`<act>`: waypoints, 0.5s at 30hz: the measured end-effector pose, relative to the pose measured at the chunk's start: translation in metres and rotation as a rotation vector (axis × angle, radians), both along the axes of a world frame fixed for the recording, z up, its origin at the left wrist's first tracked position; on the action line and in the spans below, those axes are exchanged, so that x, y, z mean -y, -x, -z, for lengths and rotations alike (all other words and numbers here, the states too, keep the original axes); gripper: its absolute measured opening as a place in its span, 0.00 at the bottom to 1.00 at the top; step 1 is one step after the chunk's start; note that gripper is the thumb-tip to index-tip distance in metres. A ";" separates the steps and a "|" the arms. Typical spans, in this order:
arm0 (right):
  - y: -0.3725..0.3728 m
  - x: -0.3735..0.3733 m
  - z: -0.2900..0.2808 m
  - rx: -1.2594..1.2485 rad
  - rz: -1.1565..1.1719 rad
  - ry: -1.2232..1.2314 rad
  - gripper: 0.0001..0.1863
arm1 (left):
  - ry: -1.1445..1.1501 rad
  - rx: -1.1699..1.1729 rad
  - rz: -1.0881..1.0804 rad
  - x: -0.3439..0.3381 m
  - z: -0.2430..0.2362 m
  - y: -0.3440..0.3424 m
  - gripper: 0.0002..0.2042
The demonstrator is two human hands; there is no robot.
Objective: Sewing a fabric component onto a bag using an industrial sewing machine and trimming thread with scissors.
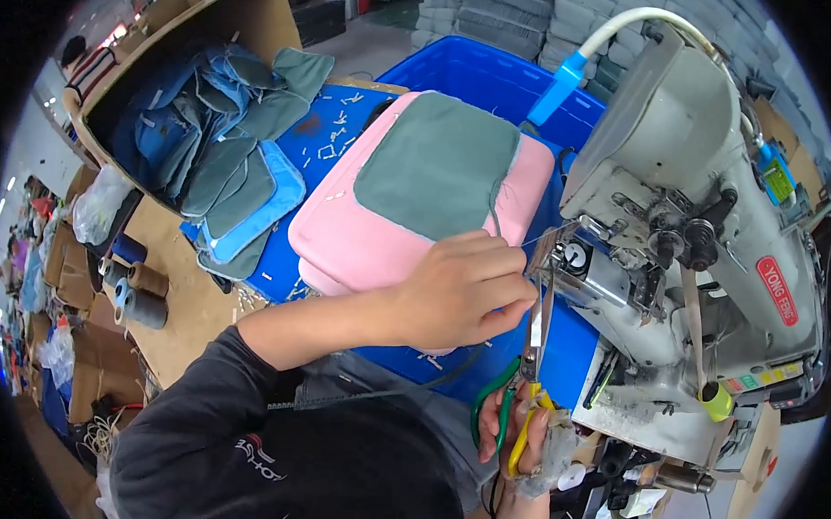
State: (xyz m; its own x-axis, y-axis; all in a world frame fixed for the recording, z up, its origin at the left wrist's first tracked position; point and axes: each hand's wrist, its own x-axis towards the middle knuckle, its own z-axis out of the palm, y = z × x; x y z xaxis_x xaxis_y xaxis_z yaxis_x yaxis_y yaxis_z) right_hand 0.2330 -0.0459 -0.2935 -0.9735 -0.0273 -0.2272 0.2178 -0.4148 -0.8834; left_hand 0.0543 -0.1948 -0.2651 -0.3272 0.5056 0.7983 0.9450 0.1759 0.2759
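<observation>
My left hand (469, 289) is closed over the right side of a pink padded piece (324, 247) with a grey-green fabric panel (433, 164) on top. A narrow grey strip and thin threads run near its fingers; what these pinch is hidden. My right hand (510, 437), below it, grips scissors (534, 341) with green and yellow handles, blades pointing up beside the machine's needle area. A frayed, pale scrap hangs at that hand. A dark zipper strip (393, 384) trails across my lap. The sewing machine (658, 131) stands on the right.
A cardboard box (195, 14) of blue and grey-green pieces (235, 189) stands at left, thread cones (144, 300) below it. The blue work surface (471, 362) carries small clippings. A blue crate (432, 54) and stacked grey bundles (493, 15) are behind. A person (79, 65) is at far left.
</observation>
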 end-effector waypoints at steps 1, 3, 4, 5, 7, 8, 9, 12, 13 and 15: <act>0.000 0.000 -0.001 0.004 -0.006 -0.001 0.38 | -0.040 0.024 0.001 -0.001 0.002 0.000 0.08; -0.002 -0.001 -0.002 0.071 0.038 -0.017 0.37 | -0.049 0.055 -0.006 -0.002 0.001 0.001 0.08; -0.004 -0.002 -0.001 0.079 0.034 -0.020 0.37 | -0.058 0.081 -0.008 -0.003 0.001 0.002 0.08; -0.007 -0.005 0.000 0.072 0.055 -0.001 0.35 | -0.062 0.090 -0.012 -0.003 0.000 0.003 0.08; -0.011 -0.017 -0.001 0.077 0.068 0.009 0.34 | -0.082 0.115 -0.002 -0.004 -0.002 0.008 0.07; -0.011 -0.029 -0.004 0.141 0.078 -0.034 0.26 | -0.091 0.126 -0.010 -0.004 -0.003 0.011 0.07; -0.012 -0.037 -0.006 0.205 0.093 -0.077 0.21 | -0.086 0.168 -0.016 -0.006 -0.006 0.014 0.06; -0.010 -0.048 0.017 0.200 0.243 -0.778 0.19 | -0.013 0.222 -0.021 -0.014 -0.012 0.039 0.05; -0.009 -0.057 0.023 0.196 0.244 -0.985 0.19 | 0.068 0.219 -0.008 -0.017 -0.013 0.050 0.04; -0.005 -0.066 0.036 0.172 0.245 -1.207 0.20 | 0.060 0.332 0.015 -0.028 -0.012 0.071 0.03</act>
State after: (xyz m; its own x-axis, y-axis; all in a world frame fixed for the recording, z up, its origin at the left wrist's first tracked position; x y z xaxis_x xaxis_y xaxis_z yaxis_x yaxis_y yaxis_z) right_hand 0.2377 0.0204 -0.3297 -0.8784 0.4661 -0.1058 0.4002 0.5963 -0.6959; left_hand -0.0170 -0.1668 -0.2531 -0.5561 0.5551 0.6185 0.8081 0.1873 0.5585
